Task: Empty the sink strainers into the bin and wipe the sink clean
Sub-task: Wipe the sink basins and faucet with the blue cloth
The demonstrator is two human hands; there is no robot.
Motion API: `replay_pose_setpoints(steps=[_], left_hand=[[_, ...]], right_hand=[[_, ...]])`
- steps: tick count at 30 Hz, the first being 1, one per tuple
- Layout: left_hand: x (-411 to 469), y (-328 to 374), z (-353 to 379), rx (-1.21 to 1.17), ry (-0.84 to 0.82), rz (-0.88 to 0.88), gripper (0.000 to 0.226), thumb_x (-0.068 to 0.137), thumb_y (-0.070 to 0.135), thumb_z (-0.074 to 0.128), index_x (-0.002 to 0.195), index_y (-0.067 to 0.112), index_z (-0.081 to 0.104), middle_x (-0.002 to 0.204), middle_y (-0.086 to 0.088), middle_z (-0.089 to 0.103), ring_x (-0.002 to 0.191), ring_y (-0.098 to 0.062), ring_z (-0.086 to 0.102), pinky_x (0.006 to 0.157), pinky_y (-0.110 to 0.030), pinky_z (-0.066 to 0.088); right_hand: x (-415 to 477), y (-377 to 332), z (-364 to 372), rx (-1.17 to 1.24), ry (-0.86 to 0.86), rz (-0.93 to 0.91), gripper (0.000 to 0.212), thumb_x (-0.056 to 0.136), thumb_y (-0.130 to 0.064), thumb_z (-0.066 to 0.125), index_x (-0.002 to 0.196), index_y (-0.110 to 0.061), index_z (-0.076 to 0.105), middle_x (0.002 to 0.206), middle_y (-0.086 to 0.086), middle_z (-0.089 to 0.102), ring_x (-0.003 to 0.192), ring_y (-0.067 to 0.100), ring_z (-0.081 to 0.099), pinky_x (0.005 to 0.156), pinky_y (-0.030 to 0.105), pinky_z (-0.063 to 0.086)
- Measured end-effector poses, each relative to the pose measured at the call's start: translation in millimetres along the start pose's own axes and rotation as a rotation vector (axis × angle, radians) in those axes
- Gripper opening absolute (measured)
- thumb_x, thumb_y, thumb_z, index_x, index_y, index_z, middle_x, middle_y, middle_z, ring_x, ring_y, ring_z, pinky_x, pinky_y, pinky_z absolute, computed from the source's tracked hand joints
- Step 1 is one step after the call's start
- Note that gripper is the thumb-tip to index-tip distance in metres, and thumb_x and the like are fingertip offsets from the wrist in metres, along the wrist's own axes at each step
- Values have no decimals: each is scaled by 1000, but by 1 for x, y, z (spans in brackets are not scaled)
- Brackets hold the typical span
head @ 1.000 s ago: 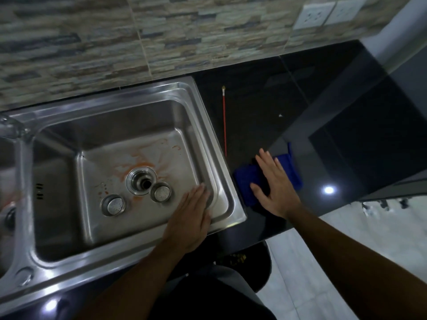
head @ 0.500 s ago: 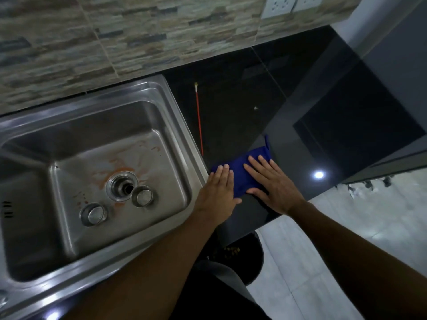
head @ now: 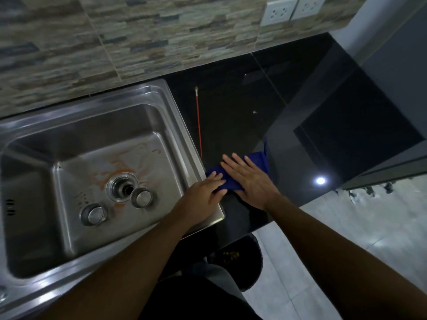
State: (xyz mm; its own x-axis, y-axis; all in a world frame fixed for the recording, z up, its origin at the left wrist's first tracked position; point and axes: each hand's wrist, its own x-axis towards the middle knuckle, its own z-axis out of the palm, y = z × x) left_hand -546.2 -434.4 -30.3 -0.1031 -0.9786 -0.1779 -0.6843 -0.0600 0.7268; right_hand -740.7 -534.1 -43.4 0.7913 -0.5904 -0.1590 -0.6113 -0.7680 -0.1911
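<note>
Single head-worn wide-angle view, looking steeply down and slightly forward from above the counter edge, wall tiles bending along the top of frame. Close range: sink fills the left half, black countertop the right, floor at lower right, both forearms entering from the bottom edge toward the left hand and right hand. No second view to overlap with.
</note>
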Motion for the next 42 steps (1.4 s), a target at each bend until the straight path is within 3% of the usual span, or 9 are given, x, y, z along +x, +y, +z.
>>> replay_pose_setpoints(steps=[5,9,12,17,25,28,32,38,42], left_hand=[[-64,-40,-8,-48,84,-93,43,102,35,52,143,22,55,155,8,47,146,-2,36,122,-27,30],[-113,-74,-31,35,138,-221,39,103,32,50,140,23,57,150,3,53,142,-12,45,117,-29,36],[-147,-97,-55,80,149,-348,43,104,33,46,144,17,52,148,-6,55,137,-22,51,114,-33,39],[-210,-132,-98,79,214,-455,47,105,32,43,151,21,42,156,-2,44,144,-21,42,119,-36,34],[-340,-199,-155,90,455,-598,52,100,34,43,143,7,52,151,-15,50,143,-30,45,118,-42,36],[-382,-227,-170,105,495,-691,57,96,39,40,146,13,50,153,-13,47,144,-32,42,116,-49,38],[-420,-260,-187,155,470,-808,62,96,44,35,145,9,50,155,-16,45,147,-35,37,116,-54,38],[-447,-305,-202,206,363,-861,64,93,47,38,146,13,47,159,-11,40,149,-29,34,124,-49,25],[-449,-321,-211,218,335,-871,64,89,47,42,145,17,49,151,-9,51,143,-27,44,120,-48,32]], right_hand=[[-8,-13,-2,100,20,46,101,80,-2,65,161,-24,9,168,-6,7,156,19,0,127,38,-4],[-1,-40,-15,243,111,32,88,81,7,61,158,-13,23,166,0,18,155,17,9,128,36,6],[15,-85,-24,432,113,61,83,84,7,58,158,-17,26,164,-5,21,152,15,19,123,18,11],[60,-174,-24,500,136,-35,78,83,9,58,154,-15,35,148,11,53,127,29,58,107,28,40],[131,-330,4,626,171,-86,66,87,0,58,149,-14,44,139,14,59,120,28,61,104,29,46],[160,-384,18,649,105,-27,61,85,5,61,144,-11,52,126,14,67,109,28,65,93,18,42],[187,-453,28,748,110,-12,60,86,10,57,141,-14,55,118,7,70,101,17,63,80,11,43],[194,-543,64,784,63,-71,66,89,4,54,152,-13,41,156,3,41,132,-8,37,111,5,28],[179,-565,102,436,-9,-259,67,89,-18,46,154,-7,35,164,8,26,155,20,11,127,47,2]])
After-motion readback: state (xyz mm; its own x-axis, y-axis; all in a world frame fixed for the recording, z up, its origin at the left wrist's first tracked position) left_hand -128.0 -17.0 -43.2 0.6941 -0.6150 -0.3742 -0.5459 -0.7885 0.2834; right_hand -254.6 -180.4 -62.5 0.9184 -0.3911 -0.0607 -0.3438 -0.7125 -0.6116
